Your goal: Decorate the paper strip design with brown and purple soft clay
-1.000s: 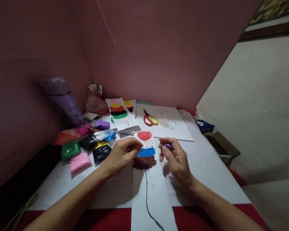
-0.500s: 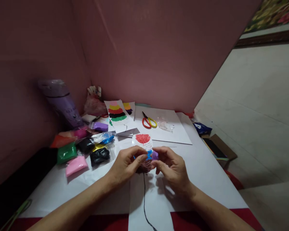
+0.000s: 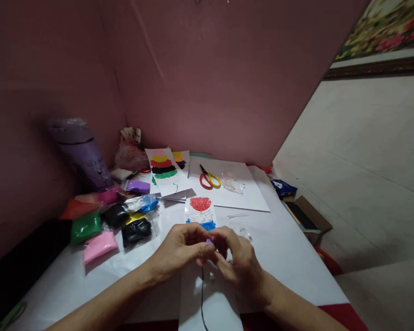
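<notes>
A small piece of purple modelling clay [image 3: 209, 241] shows between the fingertips of both hands, mostly hidden by them. My left hand [image 3: 184, 250] pinches it from one side, thumb against the fingers. From the other side my right hand [image 3: 239, 259] closes on it with thumb and curled fingers. Below the hands lies a long white paper strip [image 3: 193, 303]. Its upper part carries textured clay: a red cap [image 3: 200, 203], a white band [image 3: 200, 217] and a blue band [image 3: 207, 225]. A thin black line [image 3: 203, 294] runs down the strip. The hands cover the part between.
Bagged clay lies left, including pink [image 3: 100, 247], green [image 3: 85, 227], black [image 3: 136, 231] and purple [image 3: 138, 186] packets. Scissors [image 3: 209, 179] rest on a white board [image 3: 248, 195], near a finished-looking colored paper [image 3: 163, 168]. A purple bottle [image 3: 86, 156] leans by the wall; a box [image 3: 307, 214] sits right.
My hands have moved down toward me and come together, the fingertips now meeting around the purple clay. The blue band shows more above them. The camera view has shifted slightly.
</notes>
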The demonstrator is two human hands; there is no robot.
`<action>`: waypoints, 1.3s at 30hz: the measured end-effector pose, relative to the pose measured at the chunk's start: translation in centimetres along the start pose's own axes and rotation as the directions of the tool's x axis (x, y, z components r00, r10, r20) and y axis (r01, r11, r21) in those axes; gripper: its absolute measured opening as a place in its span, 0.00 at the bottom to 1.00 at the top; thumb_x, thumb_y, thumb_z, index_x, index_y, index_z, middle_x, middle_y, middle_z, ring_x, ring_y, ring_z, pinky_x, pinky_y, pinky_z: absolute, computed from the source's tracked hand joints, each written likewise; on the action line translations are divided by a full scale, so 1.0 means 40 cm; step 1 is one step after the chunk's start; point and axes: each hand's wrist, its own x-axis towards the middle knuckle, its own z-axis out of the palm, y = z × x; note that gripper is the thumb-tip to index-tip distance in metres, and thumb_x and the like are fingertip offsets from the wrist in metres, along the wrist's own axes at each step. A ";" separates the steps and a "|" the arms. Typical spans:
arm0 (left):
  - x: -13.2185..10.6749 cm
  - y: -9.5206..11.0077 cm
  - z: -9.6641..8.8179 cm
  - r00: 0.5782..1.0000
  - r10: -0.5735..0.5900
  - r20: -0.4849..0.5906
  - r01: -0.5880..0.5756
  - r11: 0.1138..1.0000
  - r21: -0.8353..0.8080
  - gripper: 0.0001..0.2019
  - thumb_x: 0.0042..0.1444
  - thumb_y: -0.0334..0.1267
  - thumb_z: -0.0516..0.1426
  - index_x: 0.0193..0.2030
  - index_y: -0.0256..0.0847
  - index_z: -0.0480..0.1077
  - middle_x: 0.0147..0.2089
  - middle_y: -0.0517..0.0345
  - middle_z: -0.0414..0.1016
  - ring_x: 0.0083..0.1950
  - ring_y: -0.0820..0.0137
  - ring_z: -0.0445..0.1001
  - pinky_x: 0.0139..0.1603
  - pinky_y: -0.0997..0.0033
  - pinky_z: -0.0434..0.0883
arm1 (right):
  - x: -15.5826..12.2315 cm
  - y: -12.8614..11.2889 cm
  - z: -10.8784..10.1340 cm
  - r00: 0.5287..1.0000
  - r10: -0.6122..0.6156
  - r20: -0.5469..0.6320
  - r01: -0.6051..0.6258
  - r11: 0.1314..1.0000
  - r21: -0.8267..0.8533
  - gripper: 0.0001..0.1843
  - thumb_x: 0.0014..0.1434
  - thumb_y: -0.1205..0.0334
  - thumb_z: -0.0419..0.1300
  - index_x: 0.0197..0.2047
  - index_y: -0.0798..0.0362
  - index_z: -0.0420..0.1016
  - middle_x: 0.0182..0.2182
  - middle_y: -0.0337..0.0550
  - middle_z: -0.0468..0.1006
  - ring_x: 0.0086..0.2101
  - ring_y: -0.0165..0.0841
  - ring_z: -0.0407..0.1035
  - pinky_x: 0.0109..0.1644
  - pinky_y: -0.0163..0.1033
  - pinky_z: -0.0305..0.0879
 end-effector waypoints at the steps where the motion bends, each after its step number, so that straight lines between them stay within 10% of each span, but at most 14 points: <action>1: -0.001 0.001 -0.001 1.000 0.011 0.003 -0.011 1.000 -0.003 0.13 0.48 0.42 0.65 0.33 0.32 0.72 0.26 0.59 0.74 0.25 0.76 0.70 0.29 0.75 0.68 | -0.001 0.001 0.002 1.000 0.014 0.004 -0.015 1.000 0.013 0.10 0.59 0.72 0.58 0.44 0.53 0.66 0.29 0.41 0.73 0.25 0.31 0.67 0.28 0.35 0.65; 26: 0.010 0.024 -0.019 0.959 0.108 -0.263 -0.122 0.992 -0.035 0.15 0.42 0.41 0.69 0.31 0.34 0.72 0.24 0.60 0.74 0.24 0.76 0.71 0.26 0.77 0.68 | 0.011 0.040 0.011 0.994 0.066 -0.087 -0.053 0.988 0.148 0.20 0.60 0.68 0.60 0.55 0.49 0.64 0.38 0.43 0.74 0.30 0.31 0.72 0.29 0.36 0.71; 33: 0.011 0.005 -0.013 0.979 0.077 -0.191 -0.089 0.994 -0.057 0.18 0.41 0.45 0.68 0.29 0.35 0.67 0.22 0.60 0.73 0.21 0.73 0.71 0.22 0.76 0.67 | 0.028 0.031 0.006 0.992 -0.124 -0.008 0.124 0.988 0.095 0.19 0.61 0.70 0.57 0.55 0.50 0.69 0.41 0.49 0.76 0.38 0.37 0.73 0.38 0.40 0.73; 37: 0.006 0.008 -0.027 0.936 0.229 -0.269 -0.176 0.963 0.204 0.14 0.53 0.47 0.61 0.30 0.34 0.72 0.25 0.56 0.75 0.27 0.70 0.73 0.29 0.72 0.70 | 0.048 0.012 -0.011 0.983 0.173 0.062 -0.184 0.948 0.261 0.09 0.61 0.64 0.57 0.45 0.53 0.74 0.34 0.46 0.79 0.33 0.36 0.74 0.37 0.40 0.72; 39: 0.008 0.023 -0.044 0.876 0.344 -0.337 -0.228 0.913 0.339 0.13 0.56 0.45 0.59 0.33 0.35 0.73 0.28 0.55 0.76 0.30 0.70 0.73 0.32 0.72 0.70 | 0.070 0.002 -0.024 0.867 0.462 0.186 -0.493 0.743 0.453 0.09 0.62 0.58 0.56 0.39 0.54 0.72 0.29 0.43 0.78 0.25 0.32 0.71 0.30 0.39 0.71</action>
